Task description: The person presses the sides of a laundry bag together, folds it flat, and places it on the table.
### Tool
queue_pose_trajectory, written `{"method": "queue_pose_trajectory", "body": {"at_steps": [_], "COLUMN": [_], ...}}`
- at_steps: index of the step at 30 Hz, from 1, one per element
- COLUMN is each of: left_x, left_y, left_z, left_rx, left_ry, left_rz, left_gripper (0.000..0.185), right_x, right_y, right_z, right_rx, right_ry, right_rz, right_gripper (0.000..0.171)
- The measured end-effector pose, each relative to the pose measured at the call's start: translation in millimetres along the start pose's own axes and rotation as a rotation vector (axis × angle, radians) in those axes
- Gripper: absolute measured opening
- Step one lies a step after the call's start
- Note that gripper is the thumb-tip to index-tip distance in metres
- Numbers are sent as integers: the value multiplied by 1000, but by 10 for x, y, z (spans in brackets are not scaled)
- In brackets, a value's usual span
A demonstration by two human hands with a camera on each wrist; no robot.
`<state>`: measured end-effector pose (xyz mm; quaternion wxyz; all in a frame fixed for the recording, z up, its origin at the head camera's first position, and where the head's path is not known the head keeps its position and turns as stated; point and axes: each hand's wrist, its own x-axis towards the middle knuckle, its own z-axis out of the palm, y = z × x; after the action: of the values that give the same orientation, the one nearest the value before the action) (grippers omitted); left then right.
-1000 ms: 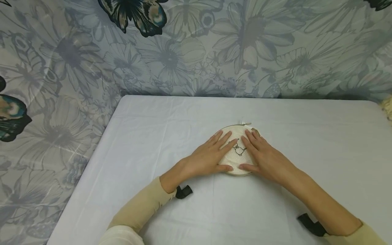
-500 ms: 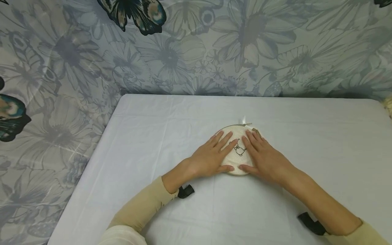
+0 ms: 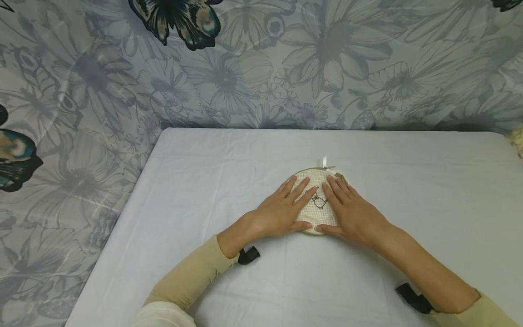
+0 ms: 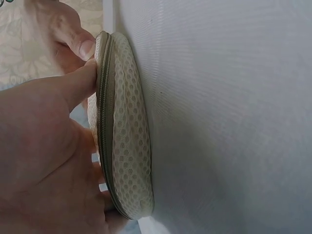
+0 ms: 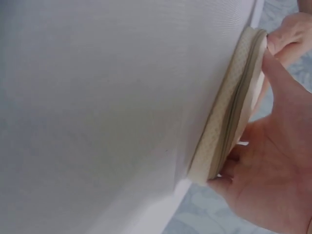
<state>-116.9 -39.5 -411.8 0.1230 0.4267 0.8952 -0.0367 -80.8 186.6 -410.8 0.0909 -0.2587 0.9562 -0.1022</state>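
Note:
A round cream mesh laundry bag with a dark line drawing on top lies on the white-covered table. My left hand rests flat on its left part, fingers spread. On the right part lies my right hand, fingers straight. Both thumbs sit near the front rim, close together. In the left wrist view a zipper runs around the edge, above a puffed mesh side. The right wrist view shows the same bag under my right palm. A small white tag sticks up at its far edge.
The white cloth covers the table, whose far edge meets a flower-patterned wall with butterfly prints. A black strap shows at the left wrist and another at the right forearm. Something pale yellow is at the far right.
The white tag at the bag's far edge now stands up more than a second ago. My right thumb has slid slightly left along the front rim. Both hands otherwise stay on the bag.

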Motion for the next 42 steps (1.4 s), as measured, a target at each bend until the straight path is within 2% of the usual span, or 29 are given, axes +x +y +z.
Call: {"method": "queue_pose_trajectory", "body": {"at_steps": [9, 23, 29, 42], "left_x": [-5, -50, -62, -132], "left_y": [-19, -26, -44, -107], "left_z": [4, 6, -55, -27], "left_rx": [23, -66, -151, -198], "left_ry": [-10, 49, 79, 115], "left_rz": [7, 4, -31, -102], "left_gripper": [88, 89, 88, 92], "right_x": [23, -19, -11, -19], "right_y": [7, 10, 22, 64], "right_z": [30, -12, -42, -46], "right_rx": [-20, 7, 5, 33], "right_ry": [4, 40, 83, 134], "right_rz": [-11, -12, -29, -39], "right_gripper": [103, 104, 98, 98]}}
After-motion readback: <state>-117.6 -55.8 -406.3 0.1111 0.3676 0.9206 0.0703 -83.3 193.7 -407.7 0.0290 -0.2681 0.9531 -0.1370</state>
